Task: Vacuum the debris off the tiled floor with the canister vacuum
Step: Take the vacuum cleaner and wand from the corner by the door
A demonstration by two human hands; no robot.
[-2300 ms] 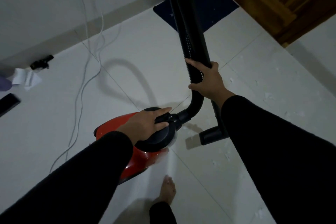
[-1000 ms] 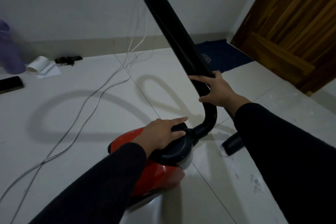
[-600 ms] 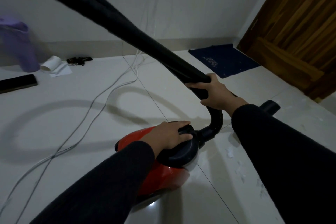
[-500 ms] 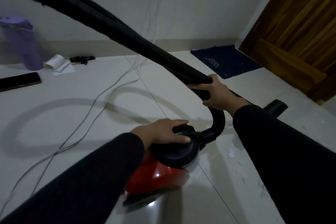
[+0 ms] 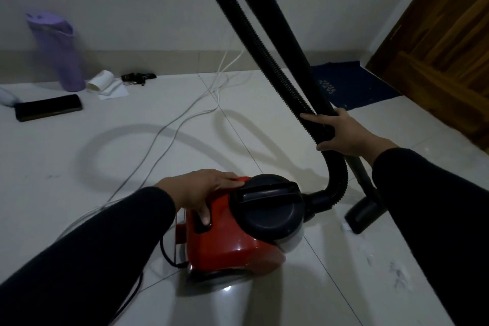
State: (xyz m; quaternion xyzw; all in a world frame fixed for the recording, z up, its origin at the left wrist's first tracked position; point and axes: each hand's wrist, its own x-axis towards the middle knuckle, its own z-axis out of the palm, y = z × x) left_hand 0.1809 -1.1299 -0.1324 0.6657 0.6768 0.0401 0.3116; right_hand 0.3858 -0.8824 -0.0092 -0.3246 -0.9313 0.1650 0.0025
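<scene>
pale floor tiles (image 5: pixel 330 286) carry the red canister vacuum (image 5: pixel 232 233), left hand (image 5: pixel 197 190) resting on it with thumb pressing its button, right hand (image 5: pixel 344 132) gripping hose (image 5: pixel 277 74) and wand together, white debris (image 5: pixel 397 275) near the nozzle (image 5: pixel 365 216).

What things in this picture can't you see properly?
All in the head view:
- The hose and wand run off the top edge, so where they join is cut off.
- The floor nozzle is partly hidden behind the right sleeve.
- The left hand rests on the red vacuum; its thumb covers the dark button there.
- The purple container is blurred.
- The mat pattern is too small to read.
</scene>
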